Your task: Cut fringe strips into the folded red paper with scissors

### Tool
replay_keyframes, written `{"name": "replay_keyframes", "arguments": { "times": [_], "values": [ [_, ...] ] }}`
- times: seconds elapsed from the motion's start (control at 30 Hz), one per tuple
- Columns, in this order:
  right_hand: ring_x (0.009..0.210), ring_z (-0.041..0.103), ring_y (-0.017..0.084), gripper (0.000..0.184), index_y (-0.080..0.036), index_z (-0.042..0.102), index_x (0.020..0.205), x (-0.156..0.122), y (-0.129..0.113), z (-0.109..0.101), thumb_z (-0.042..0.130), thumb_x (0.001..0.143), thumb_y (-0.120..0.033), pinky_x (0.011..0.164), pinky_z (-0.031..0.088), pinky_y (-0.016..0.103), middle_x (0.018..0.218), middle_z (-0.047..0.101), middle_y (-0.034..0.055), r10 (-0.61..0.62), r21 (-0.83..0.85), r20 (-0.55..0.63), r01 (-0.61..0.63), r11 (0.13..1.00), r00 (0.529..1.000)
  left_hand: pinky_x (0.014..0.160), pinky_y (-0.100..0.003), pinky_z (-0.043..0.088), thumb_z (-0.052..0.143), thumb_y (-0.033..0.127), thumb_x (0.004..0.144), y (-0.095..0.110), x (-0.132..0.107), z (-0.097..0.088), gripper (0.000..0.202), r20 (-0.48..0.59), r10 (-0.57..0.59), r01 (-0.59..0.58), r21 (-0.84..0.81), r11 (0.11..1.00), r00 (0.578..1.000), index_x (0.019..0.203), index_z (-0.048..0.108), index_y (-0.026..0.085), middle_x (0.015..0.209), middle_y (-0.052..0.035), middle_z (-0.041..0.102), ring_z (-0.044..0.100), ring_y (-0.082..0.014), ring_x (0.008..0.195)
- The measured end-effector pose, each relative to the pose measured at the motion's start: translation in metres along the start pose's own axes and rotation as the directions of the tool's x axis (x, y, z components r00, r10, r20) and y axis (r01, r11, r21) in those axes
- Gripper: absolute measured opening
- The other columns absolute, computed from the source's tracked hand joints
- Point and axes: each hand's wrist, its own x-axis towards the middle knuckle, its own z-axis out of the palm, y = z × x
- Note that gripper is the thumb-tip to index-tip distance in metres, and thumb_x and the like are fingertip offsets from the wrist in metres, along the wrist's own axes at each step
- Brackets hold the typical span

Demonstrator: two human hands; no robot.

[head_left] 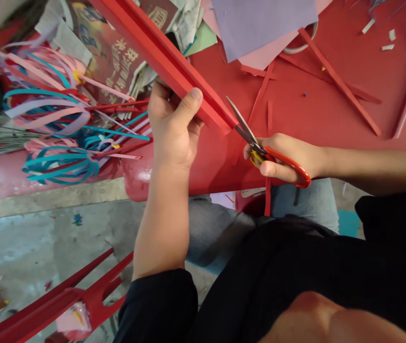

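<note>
The folded red paper point(170, 62) extends above the worktop point(313, 121); its lower end meets the parted blades of the scissors point(253, 142). The left hand point(177, 124) has its fingers clamped on the paper; the right hand point(292, 152) has its fingers around the scissors' handles. Bare surface lies beyond the right hand. Paper-strip bundles point(60, 164) crowd the left edge region. The frame cuts off the paper's upper end; the left fingers are partly hidden behind it.

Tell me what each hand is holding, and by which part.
The left hand grips the folded red paper near its end by the blades, thumb on top; the right hand holds the scissors by their handles.
</note>
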Motion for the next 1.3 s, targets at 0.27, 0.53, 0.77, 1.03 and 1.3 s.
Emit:
{"name": "replay_keyframes", "arguments": {
  "times": [0.27,0.53,0.77,1.03,1.3],
  "values": [
    [0.071,0.055,0.015,0.063,-0.020,0.060,0.089,-0.001,0.003,0.001,0.050,0.106,-0.080,0.067,0.043,0.030,0.088,0.063,0.0046,0.025,0.032,-0.012,-0.024,0.999,1.000,0.101,-0.036,0.056,0.096,0.025,0.083,0.000,-0.013,0.011,0.044,0.029,0.024,-0.025,0.036,0.999,0.999,0.115,0.067,0.037,0.112,0.0066,0.070,0.065,-0.0184,0.107],
    [0.072,0.054,0.015,0.063,-0.020,0.060,0.089,-0.001,0.002,0.002,0.049,0.106,-0.080,0.068,0.042,0.030,0.084,0.060,0.0029,0.008,0.033,-0.034,-0.007,0.999,0.999,0.099,-0.036,0.059,0.098,0.024,0.084,-0.002,-0.016,0.014,0.045,-0.007,0.029,-0.028,0.036,0.999,1.000,0.115,0.068,0.038,0.113,0.0068,0.069,0.066,-0.0183,0.105],
    [0.077,0.058,0.017,0.062,-0.021,0.060,0.088,-0.001,0.003,0.003,0.051,0.105,-0.080,0.071,0.044,0.032,0.087,0.062,0.0045,0.007,0.050,-0.046,-0.005,0.999,0.999,0.098,-0.036,0.060,0.096,0.023,0.085,-0.003,-0.016,0.014,0.046,-0.009,0.038,-0.038,0.028,0.999,0.999,0.117,0.066,0.037,0.113,0.0072,0.069,0.064,-0.0174,0.105],
    [0.069,0.053,0.015,0.066,-0.021,0.055,0.084,-0.001,0.002,0.005,0.043,0.107,-0.082,0.066,0.041,0.032,0.079,0.058,0.0022,0.027,0.024,-0.065,-0.025,0.999,0.998,0.100,-0.035,0.061,0.100,0.028,0.080,0.000,-0.018,0.017,0.052,-0.019,0.018,-0.017,0.062,0.998,1.000,0.115,0.063,0.037,0.114,0.0084,0.070,0.064,-0.0180,0.110],
    [0.060,0.048,0.013,0.069,-0.021,0.053,0.088,-0.001,-0.006,0.005,0.031,0.109,-0.082,0.060,0.035,0.030,0.072,0.055,0.0004,0.117,-0.039,-0.085,-0.121,0.992,0.989,0.091,-0.039,0.067,0.104,0.040,0.073,-0.014,-0.010,0.012,0.057,-0.053,0.082,-0.078,0.076,0.994,0.995,0.113,0.064,0.038,0.106,0.0051,0.072,0.070,-0.0210,0.098]
  ]
}}
